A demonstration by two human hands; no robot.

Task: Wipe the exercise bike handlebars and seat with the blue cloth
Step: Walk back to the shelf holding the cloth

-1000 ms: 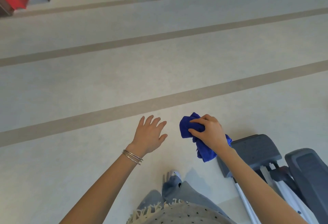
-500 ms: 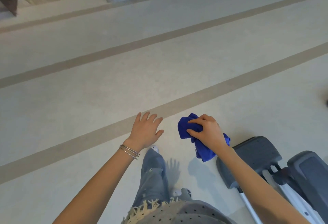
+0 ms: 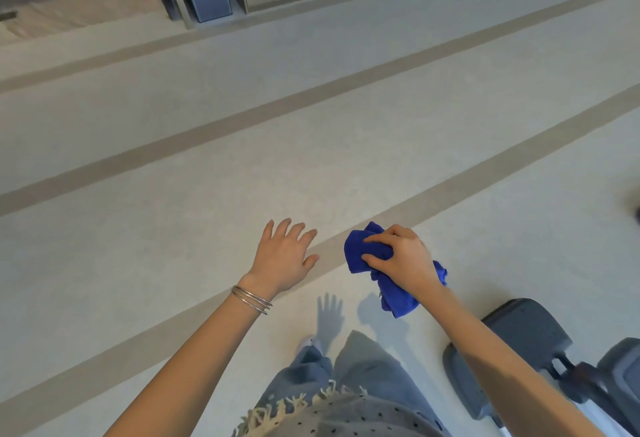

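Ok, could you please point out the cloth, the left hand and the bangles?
cloth [image 3: 358, 258]: head view, on the bunched upper end of the blue fabric.
left hand [image 3: 282, 258]: head view, on the back of the hand.
bangles [image 3: 252, 299]: head view, on the metal rings at the wrist.

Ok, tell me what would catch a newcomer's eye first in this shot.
The crumpled bright blue cloth stands out most, gripped by the right hand just right of centre, above the pale tan-striped floor. Beside it, the left hand is spread open and empty, thin silver bangles at its wrist. Dark grey plastic footplates sit at the lower right corner.
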